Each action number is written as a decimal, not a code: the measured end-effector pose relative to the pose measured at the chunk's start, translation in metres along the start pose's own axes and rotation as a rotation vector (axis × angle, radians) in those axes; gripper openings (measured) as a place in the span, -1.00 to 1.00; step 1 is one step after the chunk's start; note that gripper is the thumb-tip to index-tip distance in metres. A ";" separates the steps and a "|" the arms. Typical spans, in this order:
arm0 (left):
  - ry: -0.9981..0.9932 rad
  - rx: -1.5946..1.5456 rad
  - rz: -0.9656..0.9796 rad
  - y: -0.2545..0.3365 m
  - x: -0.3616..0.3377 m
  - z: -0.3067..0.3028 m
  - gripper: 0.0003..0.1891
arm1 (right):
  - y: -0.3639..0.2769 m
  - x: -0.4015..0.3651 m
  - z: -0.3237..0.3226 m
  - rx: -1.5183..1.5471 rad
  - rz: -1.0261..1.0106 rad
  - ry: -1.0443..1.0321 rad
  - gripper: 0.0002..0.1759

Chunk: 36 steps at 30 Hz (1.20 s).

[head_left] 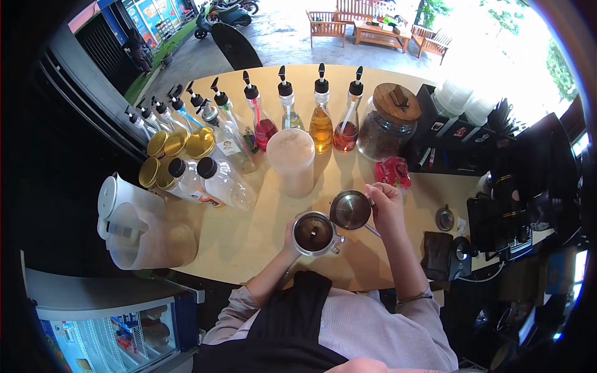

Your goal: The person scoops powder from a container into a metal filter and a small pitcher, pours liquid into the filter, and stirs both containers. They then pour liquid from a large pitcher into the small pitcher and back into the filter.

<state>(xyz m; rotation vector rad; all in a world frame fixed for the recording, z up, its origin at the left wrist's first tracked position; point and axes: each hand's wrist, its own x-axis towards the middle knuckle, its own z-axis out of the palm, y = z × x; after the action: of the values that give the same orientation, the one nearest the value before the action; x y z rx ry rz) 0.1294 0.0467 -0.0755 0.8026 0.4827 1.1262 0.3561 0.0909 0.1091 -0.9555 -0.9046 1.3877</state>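
Note:
My left hand [288, 241] is wrapped around the left side of a steel mug [316, 253], its fingers mostly hidden by it. Dark liquid with a small bright reflection shows inside the mug. With finger and thumb, my right hand [387, 204] grips a small round steel cup [350, 209] at its right edge. That cup is tilted, its shiny hollow facing me, and it overlaps the mug's upper right rim in this view. Behind both stands a tall frosted container [292, 165] with a pale brown lid. A red packet [393, 173] lies just beyond my right hand.
Pump bottles of coloured syrup [321, 127] line the back edge. At left stand a plastic pitcher [180, 239], black-capped bottles [233, 186] and gold-lidded jars [200, 143]. A wooden-lidded jar [382, 137], a black cup organizer [451, 130] and a dark cloth [437, 255] are at right.

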 end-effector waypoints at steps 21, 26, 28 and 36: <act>-0.221 -0.560 -0.029 0.030 0.004 0.037 -0.51 | -0.013 0.004 0.006 -0.170 -0.072 -0.044 -0.54; -0.171 -0.561 -0.061 0.017 0.003 0.023 -0.46 | -0.016 0.004 0.006 -0.177 -0.072 -0.056 -0.55; -0.151 -0.516 -0.051 0.014 0.003 0.020 -0.45 | -0.017 0.003 0.007 -0.187 -0.071 -0.059 -0.55; -0.006 -0.201 -0.062 0.001 -0.001 0.004 -0.33 | -0.016 0.005 0.005 -0.193 -0.075 -0.082 -0.56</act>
<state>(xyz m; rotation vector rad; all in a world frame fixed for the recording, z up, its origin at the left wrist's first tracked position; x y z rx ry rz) 0.1318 0.0449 -0.0724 0.6119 0.3801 1.0950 0.3579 0.0968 0.1256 -1.0050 -1.1409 1.3004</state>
